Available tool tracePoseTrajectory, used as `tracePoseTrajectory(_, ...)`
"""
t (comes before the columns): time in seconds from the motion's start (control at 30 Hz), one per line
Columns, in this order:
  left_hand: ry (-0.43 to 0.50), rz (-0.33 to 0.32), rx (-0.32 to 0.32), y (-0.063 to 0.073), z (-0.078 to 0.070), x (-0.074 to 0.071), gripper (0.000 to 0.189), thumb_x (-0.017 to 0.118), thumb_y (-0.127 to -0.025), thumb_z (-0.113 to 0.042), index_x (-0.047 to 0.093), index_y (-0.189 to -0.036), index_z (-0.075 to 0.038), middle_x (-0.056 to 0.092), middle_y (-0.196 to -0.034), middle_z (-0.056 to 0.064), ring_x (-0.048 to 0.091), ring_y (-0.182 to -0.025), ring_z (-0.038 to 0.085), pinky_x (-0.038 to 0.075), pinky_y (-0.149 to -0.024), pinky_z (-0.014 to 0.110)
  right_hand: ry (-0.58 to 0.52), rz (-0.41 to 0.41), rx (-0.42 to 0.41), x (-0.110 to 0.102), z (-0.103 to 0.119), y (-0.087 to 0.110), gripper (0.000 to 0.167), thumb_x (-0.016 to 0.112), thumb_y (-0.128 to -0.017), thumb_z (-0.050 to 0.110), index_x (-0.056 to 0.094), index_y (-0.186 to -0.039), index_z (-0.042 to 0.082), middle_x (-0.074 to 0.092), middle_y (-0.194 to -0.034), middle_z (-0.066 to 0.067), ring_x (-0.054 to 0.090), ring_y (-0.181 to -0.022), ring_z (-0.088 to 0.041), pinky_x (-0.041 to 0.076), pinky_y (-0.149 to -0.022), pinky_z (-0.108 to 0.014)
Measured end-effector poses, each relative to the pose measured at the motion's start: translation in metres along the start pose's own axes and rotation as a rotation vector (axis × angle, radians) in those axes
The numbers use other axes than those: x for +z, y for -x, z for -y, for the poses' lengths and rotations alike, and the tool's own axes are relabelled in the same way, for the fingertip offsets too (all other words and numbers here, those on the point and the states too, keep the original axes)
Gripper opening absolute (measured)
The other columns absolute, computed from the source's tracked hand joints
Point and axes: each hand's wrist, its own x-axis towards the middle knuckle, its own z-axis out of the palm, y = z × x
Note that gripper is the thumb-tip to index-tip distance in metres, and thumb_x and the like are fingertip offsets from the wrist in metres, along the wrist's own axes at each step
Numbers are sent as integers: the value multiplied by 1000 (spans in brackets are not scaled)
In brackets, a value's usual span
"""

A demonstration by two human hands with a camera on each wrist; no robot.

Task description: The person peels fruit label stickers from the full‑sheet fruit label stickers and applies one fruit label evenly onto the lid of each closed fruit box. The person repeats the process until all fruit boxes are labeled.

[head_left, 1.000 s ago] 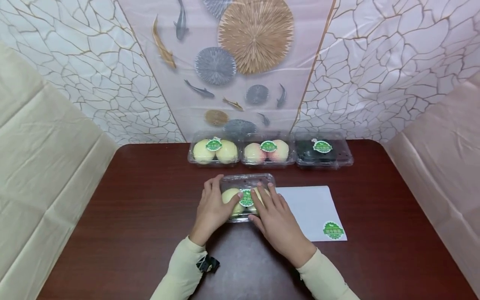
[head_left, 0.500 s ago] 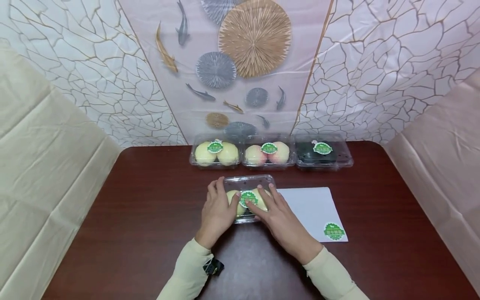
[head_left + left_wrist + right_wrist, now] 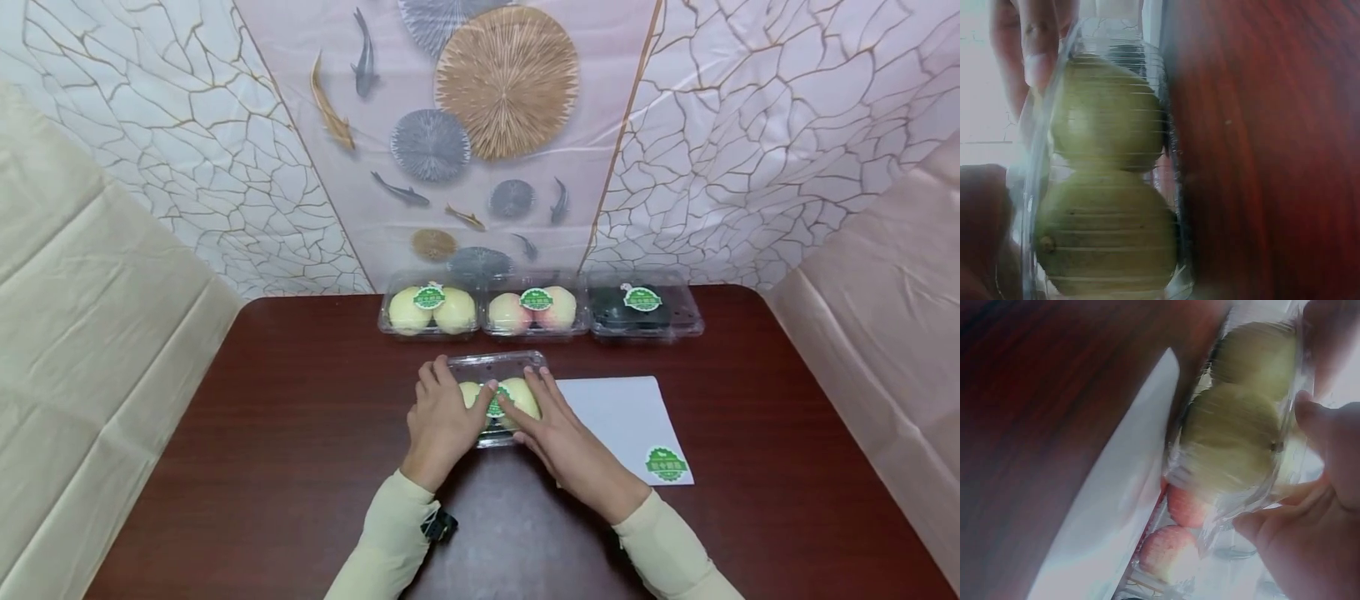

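A clear plastic fruit box [image 3: 491, 367] with two pale yellow-green round fruits [image 3: 520, 400] lies on the table in front of me. On its lid is a round green-and-white sticker [image 3: 496, 403], partly covered by my fingers. My left hand [image 3: 445, 423] rests over the box's left end, its thumb on the sticker and its fingers at the back left corner. From the right, my right hand [image 3: 570, 450] touches the lid, one fingertip at the sticker and other fingers lying along the right end. Both fruits [image 3: 1107, 237] show through the ribbed near wall in the left wrist view.
Right of the box lies a white sheet [image 3: 611, 417] bearing one green sticker [image 3: 666, 464]. Along the table's back edge stand three labelled clear boxes: yellow-green fruits [image 3: 454, 312], pinkish peaches [image 3: 557, 309] and something dark [image 3: 626, 312]. A patterned cloth [image 3: 510, 83] hangs behind.
The left thumb has slid rightward over the sticker. My right hand has drawn slightly right and exposed more of the right fruit. The box has stayed nearly in place.
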Motion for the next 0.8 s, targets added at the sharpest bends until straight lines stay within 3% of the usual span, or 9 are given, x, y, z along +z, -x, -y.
tracePoseTrajectory(0.23, 130, 3, 8, -5, 2, 2, 69, 55, -110, -38, 30, -156, 6, 33, -155, 32, 45, -136, 50, 53, -90, 65, 14, 46, -77, -3, -5, 2, 79, 71, -88, -17, 61, -151, 29, 26, -169, -28, 13, -156, -57, 44, -114, -57)
tracePoseTrajectory(0.37, 216, -15, 62, -9, 7, 3, 58, 47, -113, -28, 32, -157, 7, 27, -162, 34, 36, -145, 52, 44, -108, 65, -36, 45, -23, -3, -8, 2, 71, 67, -99, -4, 47, -161, 22, 20, -172, -26, 10, -159, -51, 44, -115, -55)
tracePoseTrajectory(0.43, 205, -42, 106, -7, 9, 4, 59, 47, -113, -29, 34, -158, 6, 23, -165, 35, 28, -152, 51, 37, -115, 66, -74, 34, 36, -3, -9, 2, 68, 66, -103, 8, 38, -165, 16, 16, -173, -25, 9, -160, -47, 44, -114, -55)
tracePoseTrajectory(0.53, 73, -100, 208, 4, 10, 7, 61, 51, -111, -36, 41, -158, 3, 20, -167, 36, 19, -156, 51, 31, -119, 68, -129, 21, 134, -3, -8, 4, 76, 68, -105, 22, 27, -167, 7, 9, -174, -25, 5, -161, -45, 43, -114, -56)
tracePoseTrajectory(0.63, -120, -110, 331, 20, 8, 10, 64, 53, -109, -45, 46, -159, -5, 21, -168, 34, 17, -157, 52, 28, -120, 69, -214, 30, 226, -3, -4, 7, 85, 70, -104, 27, 20, -168, 3, 5, -173, -28, 6, -159, -48, 40, -116, -61)
tracePoseTrajectory(0.8, -337, -3, 466, 43, 3, 10, 64, 47, -110, -52, 39, -165, -18, 25, -170, 27, 17, -158, 49, 20, -125, 67, -377, 80, 356, -1, 1, 10, 89, 68, -105, 29, 11, -169, 4, -1, -173, -29, 21, -156, -48, 39, -116, -63)
